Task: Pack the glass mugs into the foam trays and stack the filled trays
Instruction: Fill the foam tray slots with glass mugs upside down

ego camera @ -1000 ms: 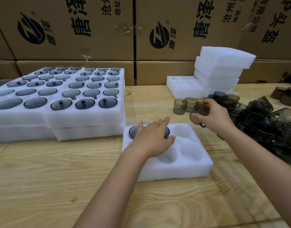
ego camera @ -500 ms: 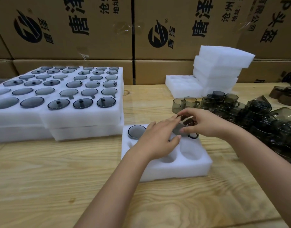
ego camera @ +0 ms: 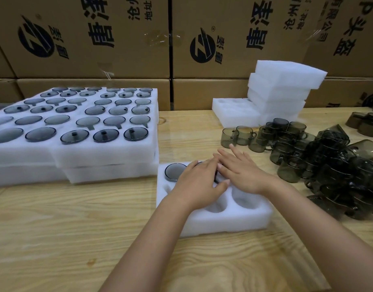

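Cardboard cartons [ego camera: 86,36] printed with dark logos and characters form a wall behind a pale wooden table [ego camera: 55,228]. Only the head view is given. At the near middle of the table sits a white foam tray [ego camera: 227,220] with round pockets; its far-left pocket holds one smoky glass mug [ego camera: 174,171], seated bottom-up with its round base showing. The two near pockets of the tray show bare foam. The left hand [ego camera: 199,186] lies flat over the middle of the tray, fingers spread and not clenched on anything, its fingertips at the far row of pockets. The right hand [ego camera: 242,171] lies just beside it, also flat and extended, overlapping the left hand's fingers; a dark curved edge of a second mug [ego camera: 216,174] peeks out between the two hands, and I cannot tell whether either hand actually grips it or only presses on it. To the left stand stacked filled trays [ego camera: 109,152], their top layer showing rows of grey glass discs. At the far right rises a stack of empty foam trays [ego camera: 282,91], with one more lying beside it. Loose mugs [ego camera: 320,157] crowd the right side of the table, some upright, some tipped.
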The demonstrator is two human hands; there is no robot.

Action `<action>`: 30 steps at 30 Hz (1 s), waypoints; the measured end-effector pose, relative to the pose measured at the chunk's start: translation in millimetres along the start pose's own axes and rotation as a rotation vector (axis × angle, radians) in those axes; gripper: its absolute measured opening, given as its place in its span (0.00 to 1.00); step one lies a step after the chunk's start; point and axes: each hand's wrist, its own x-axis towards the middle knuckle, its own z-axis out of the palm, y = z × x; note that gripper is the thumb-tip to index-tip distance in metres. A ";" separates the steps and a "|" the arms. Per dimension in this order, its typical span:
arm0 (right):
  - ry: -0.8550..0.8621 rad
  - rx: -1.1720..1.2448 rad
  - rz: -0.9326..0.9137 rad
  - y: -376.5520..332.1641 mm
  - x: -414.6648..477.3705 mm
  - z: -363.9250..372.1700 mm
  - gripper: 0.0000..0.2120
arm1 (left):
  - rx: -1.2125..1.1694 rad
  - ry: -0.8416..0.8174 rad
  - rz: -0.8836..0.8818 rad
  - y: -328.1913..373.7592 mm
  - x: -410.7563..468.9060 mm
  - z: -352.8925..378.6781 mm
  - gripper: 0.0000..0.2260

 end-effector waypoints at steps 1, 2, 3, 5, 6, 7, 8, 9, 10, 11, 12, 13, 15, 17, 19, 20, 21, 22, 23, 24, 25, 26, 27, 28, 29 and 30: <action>0.014 -0.021 0.004 0.7 -0.2 1.8 0.25 | 0.008 -0.004 -0.002 0.4 -0.4 0.3 0.27; 0.019 -0.019 0.012 2.0 -0.4 2.5 0.25 | 0.016 -0.014 -0.002 0.8 -1.0 0.2 0.30; 0.017 -0.020 0.020 2.7 0.0 2.7 0.25 | 0.022 -0.027 0.003 0.8 -1.1 -0.1 0.31; 0.005 -0.063 0.024 2.0 -0.1 3.3 0.26 | 0.022 -0.063 -0.003 -0.8 -2.0 -3.7 0.33; 0.002 -0.069 0.025 0.8 -0.3 3.4 0.27 | 0.029 -0.078 -0.021 -3.3 -2.6 -7.4 0.33; 0.009 -0.044 0.013 -0.4 -0.4 3.2 0.27 | 0.049 -0.091 -0.050 -7.2 -2.8 -11.5 0.33; 0.034 0.046 0.004 -0.9 -0.9 2.1 0.26 | 0.073 -0.105 -0.086 -12.2 -3.3 -15.9 0.33; 0.090 0.169 0.005 -1.2 -1.6 -0.2 0.25 | 0.090 -0.123 -0.119 -17.1 -4.3 -20.0 0.33; 0.182 0.272 0.025 0.7 -3.2 -3.5 0.23 | 0.095 -0.142 -0.141 -21.7 -5.7 -23.3 0.32; 0.310 0.254 0.064 5.1 -6.0 -7.7 0.21 | 0.084 -0.159 -0.148 -25.7 -7.0 -25.4 0.31; 0.464 0.096 0.134 11.5 -9.7 -11.8 0.19 | 0.061 -0.169 -0.144 -28.3 -8.6 -27.3 0.31; 0.613 -0.115 0.213 20.3 -13.2 -14.8 0.17 | 0.033 -0.172 -0.137 -29.9 -9.9 -28.5 0.30; 0.751 -0.441 0.401 35.5 -23.1 -16.3 0.14 | -0.019 -0.160 -0.124 -31.0 -11.2 -30.0 0.28; 0.624 -0.616 0.639 42.7 -32.5 -13.8 0.14 | -0.048 -0.154 -0.127 -31.5 -10.7 -31.3 0.26; 0.448 -0.708 0.818 46.9 -36.4 -8.1 0.16 | -0.059 -0.164 -0.134 -32.4 -10.4 -32.2 0.24; 0.405 -0.733 0.839 49.7 -37.5 -5.6 0.17 | -0.068 -0.164 -0.137 -33.2 -10.7 -32.6 0.22; 0.389 -0.746 0.838 51.4 -38.1 -4.7 0.16 | -0.084 -0.159 -0.143 -34.6 -10.8 -33.0 0.21; 0.395 -0.754 0.826 52.0 -38.6 -4.4 0.16 | -0.111 -0.153 -0.159 -36.4 -11.4 -34.0 0.21; 0.405 -0.765 0.810 51.3 -38.3 -4.3 0.15 | -0.149 -0.145 -0.182 -37.8 -12.6 -35.7 0.21; 0.410 -0.760 0.801 50.1 -38.0 -4.1 0.15 | -0.194 -0.130 -0.202 -38.9 -14.1 -37.7 0.22; 0.409 -0.745 0.790 48.2 -37.7 -3.9 0.15 | -0.244 -0.100 -0.209 -39.7 -16.0 -39.8 0.21; 0.410 -0.724 0.774 45.7 -36.9 -4.0 0.15 | -0.298 -0.056 -0.205 -40.7 -17.9 -41.8 0.20; 0.408 -0.696 0.762 42.6 -37.3 -4.3 0.15 | -0.360 0.002 -0.195 -42.2 -20.2 -43.3 0.18; 0.410 -0.658 0.751 38.9 -38.2 -5.3 0.15 | -0.432 0.070 -0.184 -44.2 -23.0 -44.4 0.16; 0.416 -0.620 0.739 35.6 -39.8 -7.1 0.15 | -0.514 0.145 -0.174 -46.2 -26.7 -45.5 0.14; 0.434 -0.586 0.724 32.7 -42.3 -9.2 0.14 | -0.602 0.225 -0.166 -48.3 -31.4 -46.7 0.11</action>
